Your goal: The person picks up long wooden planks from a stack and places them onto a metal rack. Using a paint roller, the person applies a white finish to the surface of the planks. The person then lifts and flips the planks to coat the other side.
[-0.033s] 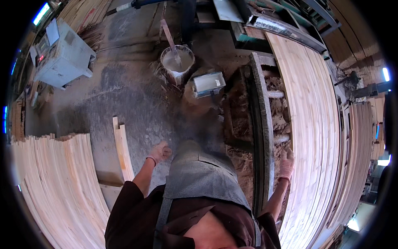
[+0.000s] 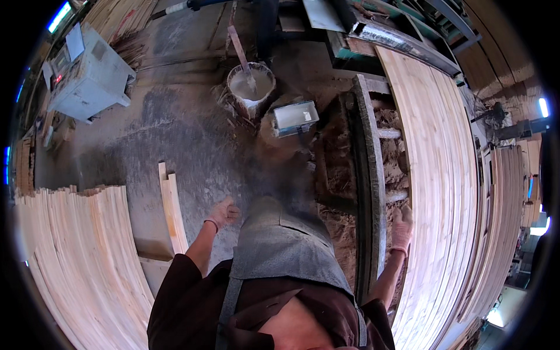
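My left hand, in a pale pinkish glove, hangs over the floor left of my grey apron. Its fingers are loosely bent and apart, with nothing seen in them. My right hand, gloved alike, is at the left edge of a long panel of pale wood strips. Its fingers point forward and seem to hold nothing; whether they touch the panel I cannot tell. A dusty metal frame rail runs just left of that hand. Two narrow wood strips stand near my left hand.
A bucket of whitish stuff with a stick in it stands ahead, beside a rectangular tray of white liquid. Stacked boards fill the left. A pale control cabinet stands far left, a metal machine far right.
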### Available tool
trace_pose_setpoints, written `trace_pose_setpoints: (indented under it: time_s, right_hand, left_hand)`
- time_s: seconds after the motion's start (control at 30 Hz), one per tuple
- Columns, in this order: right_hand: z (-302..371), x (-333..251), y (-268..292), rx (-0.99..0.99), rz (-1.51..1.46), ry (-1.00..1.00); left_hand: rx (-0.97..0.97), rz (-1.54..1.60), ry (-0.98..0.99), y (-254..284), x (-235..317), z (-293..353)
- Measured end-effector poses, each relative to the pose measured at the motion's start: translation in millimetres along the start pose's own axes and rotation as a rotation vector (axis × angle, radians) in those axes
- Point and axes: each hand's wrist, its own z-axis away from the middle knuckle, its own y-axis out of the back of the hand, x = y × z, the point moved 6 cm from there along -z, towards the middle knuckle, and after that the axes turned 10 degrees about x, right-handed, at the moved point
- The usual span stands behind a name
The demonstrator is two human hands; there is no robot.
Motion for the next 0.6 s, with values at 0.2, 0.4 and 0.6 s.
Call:
trace_pose_setpoints:
  time_s: [0.2,0.4,0.6]
  right_hand:
    - [75,-181,-80,-0.413,0.003,0.372]
    - [113,-100,-198,-0.888,0.061,0.011]
    - [108,135,-251,-1.024,0.631,0.293]
  left_hand:
    - [0.17,0.104,-0.016,58,-17,27]
    - [0.271,0.273,0.024,47,-62,82]
    - [0.377,0.354,0.017,41,-116,121]
